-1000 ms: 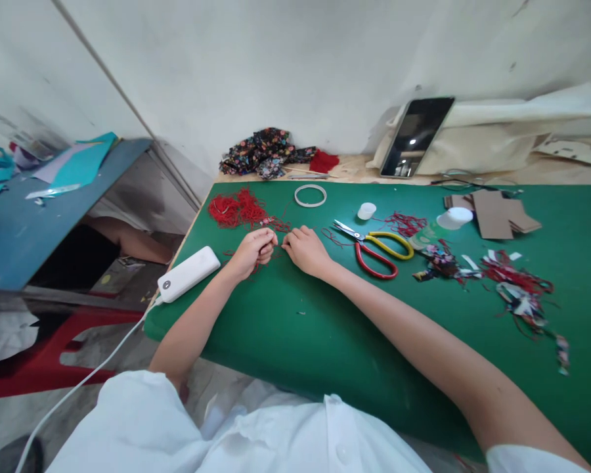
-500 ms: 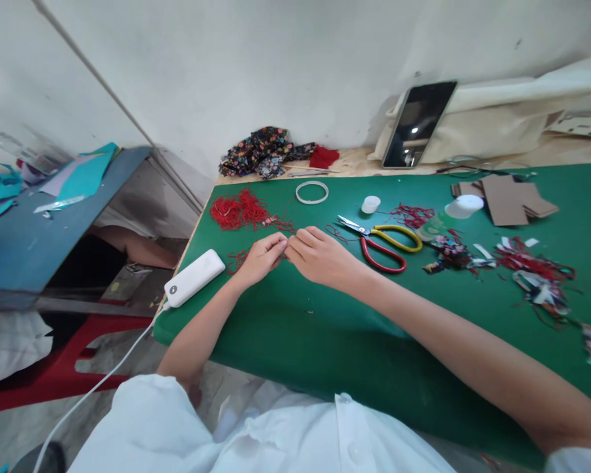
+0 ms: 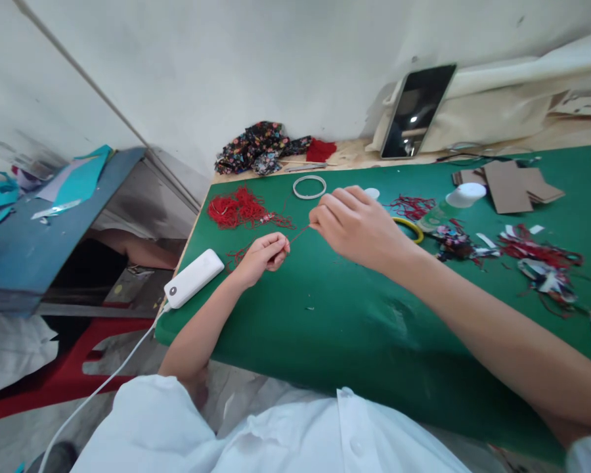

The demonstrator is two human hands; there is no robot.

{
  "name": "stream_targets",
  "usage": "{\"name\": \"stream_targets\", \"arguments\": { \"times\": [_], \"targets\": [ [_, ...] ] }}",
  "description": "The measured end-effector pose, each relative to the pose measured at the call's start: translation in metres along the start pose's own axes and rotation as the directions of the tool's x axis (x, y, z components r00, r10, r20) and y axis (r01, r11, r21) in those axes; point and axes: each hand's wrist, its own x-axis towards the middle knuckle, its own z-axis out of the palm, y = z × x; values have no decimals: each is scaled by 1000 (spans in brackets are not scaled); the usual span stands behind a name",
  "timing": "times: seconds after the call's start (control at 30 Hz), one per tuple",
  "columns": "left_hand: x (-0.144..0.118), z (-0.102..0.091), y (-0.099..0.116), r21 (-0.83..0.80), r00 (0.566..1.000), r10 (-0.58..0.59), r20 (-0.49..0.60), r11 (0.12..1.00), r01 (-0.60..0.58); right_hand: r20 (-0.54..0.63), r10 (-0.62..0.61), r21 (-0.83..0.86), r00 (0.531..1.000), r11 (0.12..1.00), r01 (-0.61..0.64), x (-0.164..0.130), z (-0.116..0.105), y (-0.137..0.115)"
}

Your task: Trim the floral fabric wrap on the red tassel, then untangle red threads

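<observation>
A thin red thread [image 3: 301, 232] stretches between my hands above the green table top [image 3: 305, 341]. My left hand [image 3: 264, 257] pinches its lower end, thumb against curled fingers. Higher and to the right, my right hand [image 3: 357, 223] grips the other end in closed fingers. Behind my left hand lies a tangled heap of red thread [image 3: 239, 207], with a few loose strands near the wrist. A pale ring [image 3: 310, 187] rests just beyond my right hand. Under that hand, scissors are mostly hidden; part of their yellow handle [image 3: 410, 227] shows.
A white power bank [image 3: 194, 278] with a cable lies at the left edge. On the right are a bottle with a white cap [image 3: 465, 194], cardboard pieces [image 3: 509, 187] and thread scraps [image 3: 539, 253]. A phone [image 3: 417, 112] leans at the back beside floral cloth [image 3: 256, 148].
My right hand has moved up and to the right, away from my left, drawing the thread out between them. It now covers most of the scissors. My left hand has barely moved.
</observation>
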Motion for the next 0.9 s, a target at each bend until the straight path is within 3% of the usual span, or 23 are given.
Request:
{"name": "stream_targets", "arguments": {
  "times": [0.17, 0.27, 0.4, 0.5, 0.63, 0.73, 0.9],
  "targets": [
    [0, -1, -1, 32, 998, -3, -65, 999, 5, 75, 107, 88, 991, 990, -114, 0, -10, 13],
    [2, -2, -4, 119, 985, 73, -159, 991, -54, 83, 136, 101, 987, 984, -144, 1, -20, 17],
    [5, -6, -10, 261, 937, 234, -258, 951, -165, 76, 178, 54, 981, 982, -182, 3, -46, 15],
    [5, -8, -11, 330, 892, 340, -299, 914, -238, -13, 195, 30, 981, 981, -194, 3, -70, 12],
    [2, -1, -7, 358, 841, 461, -284, 864, -353, 16, 87, 120, 996, 989, -88, 2, -89, 11],
    [-2, 19, 5, 239, 861, 462, -211, 879, -413, 88, 6, 237, 996, 971, -26, -2, -91, 13],
    [-8, 68, 50, 87, 958, 286, -13, 955, -284, 137, -29, 269, 990, 963, -9, -8, -98, 19]
  ]
}}
